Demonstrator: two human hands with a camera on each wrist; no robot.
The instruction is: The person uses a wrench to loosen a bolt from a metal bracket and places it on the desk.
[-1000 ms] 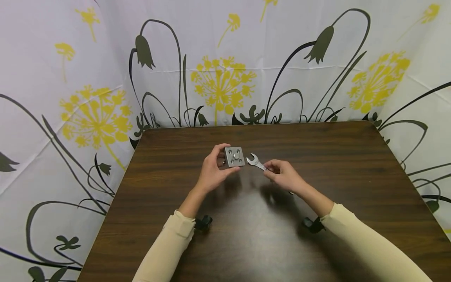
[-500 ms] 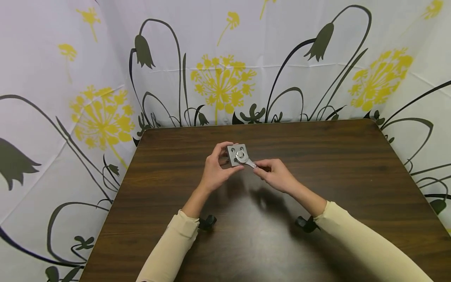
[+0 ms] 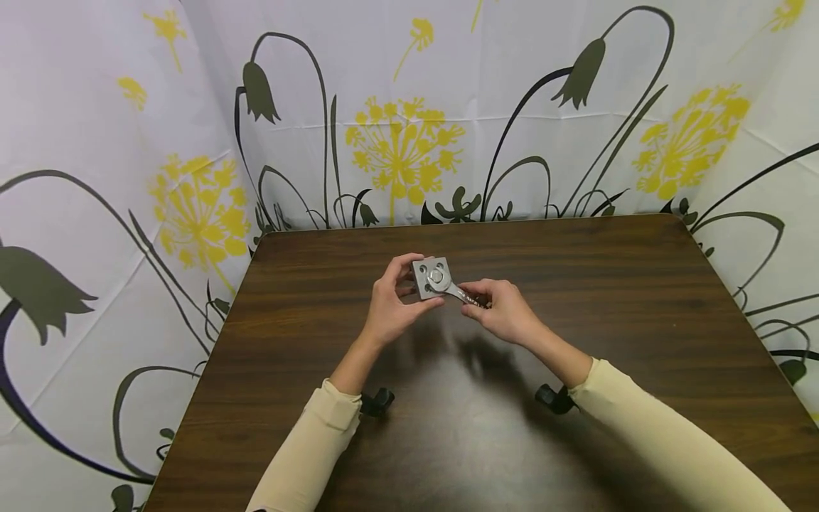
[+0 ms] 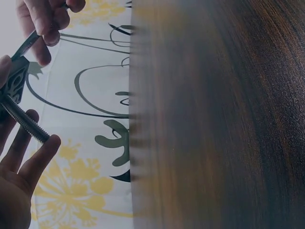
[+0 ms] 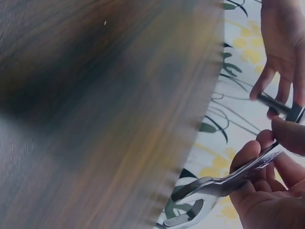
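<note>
Above the table, my left hand [image 3: 387, 311] holds a square grey metal plate [image 3: 420, 273] with holes, thumb on its lower edge and fingers at the far side. A bolt goes through the plate's middle. Its threaded shank [image 4: 27, 121] sticks out behind in the left wrist view, one fingertip at the shank's end. My right hand [image 3: 507, 310] pinches a silver wrench [image 3: 461, 294] by its handle. One wrench end lies over the bolt head [image 3: 437, 277]; whether it fits tightly I cannot tell. The wrench's other, open-jawed end [image 5: 195, 202] points away in the right wrist view.
A dark wood-grain table [image 3: 473, 441] lies under both hands. Behind it hangs a white curtain [image 3: 473, 107] with yellow and dark green flowers. Black wrist mounts [image 3: 377, 403] sit below the cream sleeves [image 3: 307, 441].
A second ago the wrench was apart from the plate, to its right. It has moved left onto the bolt head, and my right fingers have shifted slightly along the handle.
</note>
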